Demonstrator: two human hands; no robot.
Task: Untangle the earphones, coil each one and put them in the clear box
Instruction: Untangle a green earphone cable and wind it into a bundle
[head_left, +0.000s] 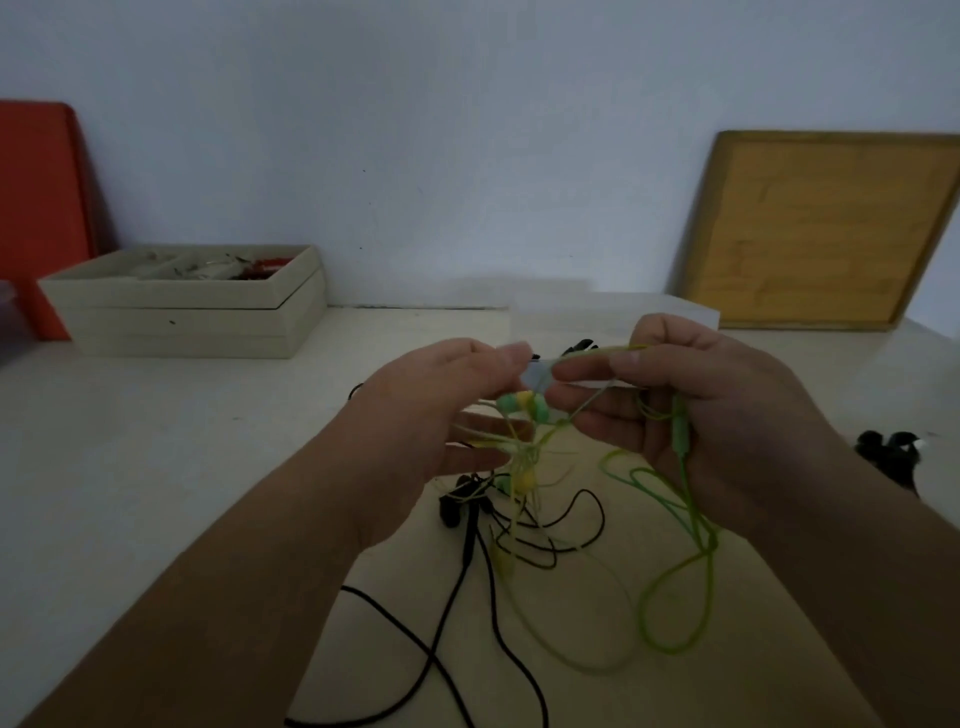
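- Both hands are up over the desk (156, 441). My left hand (441, 410) and right hand (701, 415) each have their fingers pinching the green-yellow earphones (519, 410).
- The knot and buds hang between my hands, and green cord loops down toward 5 o'clock.
- The black earphones (467, 519) lie on the desk at 6 o'clock, under the knot.

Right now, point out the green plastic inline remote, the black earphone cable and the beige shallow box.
green inline remote (679, 431): head view, middle of its body.
black earphone cable (469, 545): head view, thick straight stretch.
beige box (176, 322): head view, front wall.
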